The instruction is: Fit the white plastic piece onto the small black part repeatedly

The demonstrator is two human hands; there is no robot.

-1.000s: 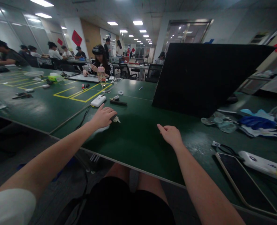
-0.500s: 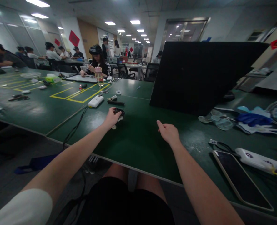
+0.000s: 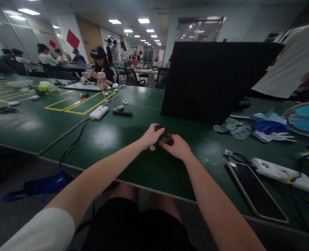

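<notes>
- Black, small and rounded — the little dark object [image 3: 163,133] is at the centre of the frame, held just above the dark green counter [image 3: 123,139] between both hands. Its finer shape is too dim to make out.
- The left hand [image 3: 149,136] is curled round the object's left side and grips it, fingers wrapped over the top.
- The right hand [image 3: 177,147] closes on the object's right end with thumb and fingertips.
- A small pale round disc [image 3: 152,147] lies on the counter just below the left hand. As far as I can tell it is loose and touches neither hand.
- Handling, as I judge it: keep the piece low over the counter, with one hand holding firm while the other makes only small moves — a piece this size slips easily. A careless wrist could also sweep the loose disc toward the near edge.
- A white oblong power bank [image 3: 98,112] lies well apart at the left, and a large black upright panel [image 3: 217,80] stands behind the hands.
</notes>
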